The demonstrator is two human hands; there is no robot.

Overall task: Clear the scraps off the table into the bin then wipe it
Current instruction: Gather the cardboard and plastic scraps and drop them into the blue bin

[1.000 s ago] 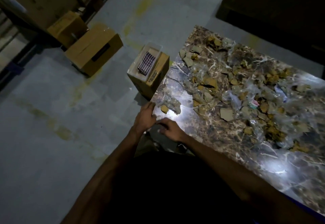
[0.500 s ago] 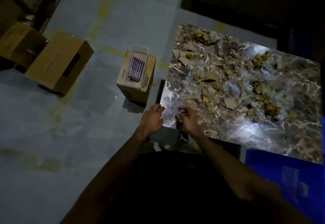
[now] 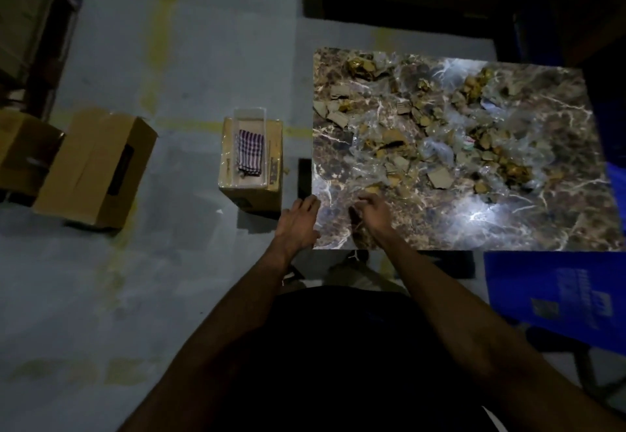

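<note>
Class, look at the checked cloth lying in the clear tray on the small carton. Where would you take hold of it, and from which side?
Pinch the folded checked cloth at its upper layers near the middle, coming straight down from above. It lies flat inside the clear tray, whose walls block a sideways approach, and the open top is the only free side. The left hand is nearer.

Marble-patterned table [image 3: 528,228] strewn with cardboard scraps [image 3: 438,177] and crumpled clear plastic [image 3: 437,150].

The near left corner of the table [image 3: 423,228] was bare, and scraps [image 3: 440,146] crowded the middle and far part. A cardboard box [image 3: 250,174] stood just beside the left edge, with open floor [image 3: 169,262] around.
</note>
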